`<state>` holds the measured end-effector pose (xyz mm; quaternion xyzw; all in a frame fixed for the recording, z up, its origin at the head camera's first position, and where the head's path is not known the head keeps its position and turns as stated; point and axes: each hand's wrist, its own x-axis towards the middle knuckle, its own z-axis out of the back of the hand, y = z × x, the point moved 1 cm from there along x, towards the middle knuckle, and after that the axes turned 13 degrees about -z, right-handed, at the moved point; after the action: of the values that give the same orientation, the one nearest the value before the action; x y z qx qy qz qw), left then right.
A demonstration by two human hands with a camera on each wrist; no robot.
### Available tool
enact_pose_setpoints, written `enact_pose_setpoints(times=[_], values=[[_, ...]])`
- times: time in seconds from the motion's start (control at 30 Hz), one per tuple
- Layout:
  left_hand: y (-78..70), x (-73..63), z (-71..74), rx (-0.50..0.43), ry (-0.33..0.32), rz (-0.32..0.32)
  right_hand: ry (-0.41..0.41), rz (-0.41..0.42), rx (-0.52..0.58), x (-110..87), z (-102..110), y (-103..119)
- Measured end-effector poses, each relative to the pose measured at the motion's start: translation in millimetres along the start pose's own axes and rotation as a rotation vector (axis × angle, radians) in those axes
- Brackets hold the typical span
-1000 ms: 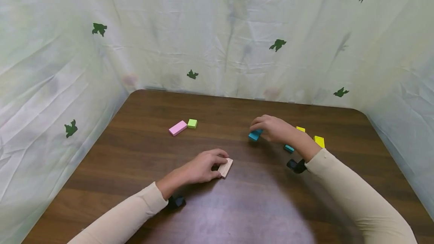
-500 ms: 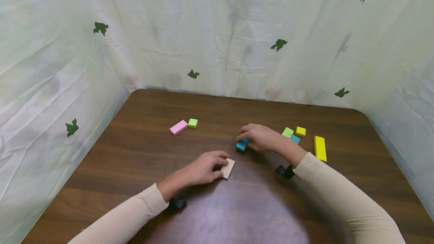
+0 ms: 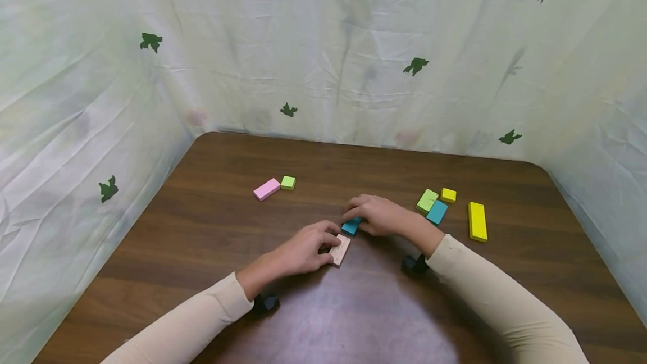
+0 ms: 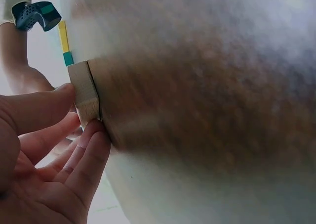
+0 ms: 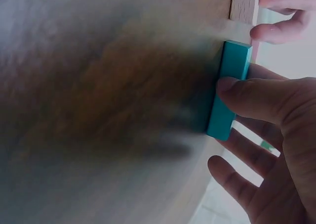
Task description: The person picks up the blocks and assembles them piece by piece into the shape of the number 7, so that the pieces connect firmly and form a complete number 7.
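Near the table's middle my left hand (image 3: 303, 249) pinches a flat, plain wooden block (image 3: 341, 251) between thumb and fingers; the block lies on the table. In the left wrist view the thumb presses one face of this wooden block (image 4: 84, 90). My right hand (image 3: 381, 216) grips a blue block (image 3: 351, 227) just beyond the wooden one. Seen from the right wrist, the thumb lies across the blue block (image 5: 229, 93), with fingers behind it. A small gap shows there between the blue block and the wooden block (image 5: 243, 5).
A pink block (image 3: 266, 190) and a small green block (image 3: 288, 183) lie at the back left. On the right are a light green block (image 3: 427, 200), another blue block (image 3: 437, 213), a small yellow block (image 3: 448, 195) and a long yellow block (image 3: 477, 222). Curtains surround the table (image 3: 212, 156).
My right hand has carried the blue block left and nearer, up to the wooden block. This uncovers the blocks on the right. My left hand has stayed nearly still on the wooden block.
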<state>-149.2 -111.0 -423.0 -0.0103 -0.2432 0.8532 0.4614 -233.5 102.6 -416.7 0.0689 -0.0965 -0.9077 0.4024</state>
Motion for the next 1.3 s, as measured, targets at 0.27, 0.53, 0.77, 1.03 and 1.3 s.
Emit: enact_pose_setpoints(times=[0.27,0.53,0.77,1.03,1.3], values=[[-3.3,-0.6,0.7,-0.001,0.006,0.011,0.005,0.004,0.038,1.3,-8.6,2.4],[-1.6,0.8,1.2,0.004,-0.005,0.008,-0.027,0.013,0.077,-2.2,-8.6,4.7],[0.3,1.7,1.5,-0.008,-0.012,0.02,-0.06,0.002,0.098,-4.7,-7.0,0.3],[-4.3,3.2,-2.1,-0.037,-0.011,0.058,-0.059,0.006,0.098,-7.3,-6.5,0.5],[-9.3,2.4,-6.2,-0.043,-0.038,0.095,-0.054,0.008,0.114,-6.8,-9.0,0.8]])
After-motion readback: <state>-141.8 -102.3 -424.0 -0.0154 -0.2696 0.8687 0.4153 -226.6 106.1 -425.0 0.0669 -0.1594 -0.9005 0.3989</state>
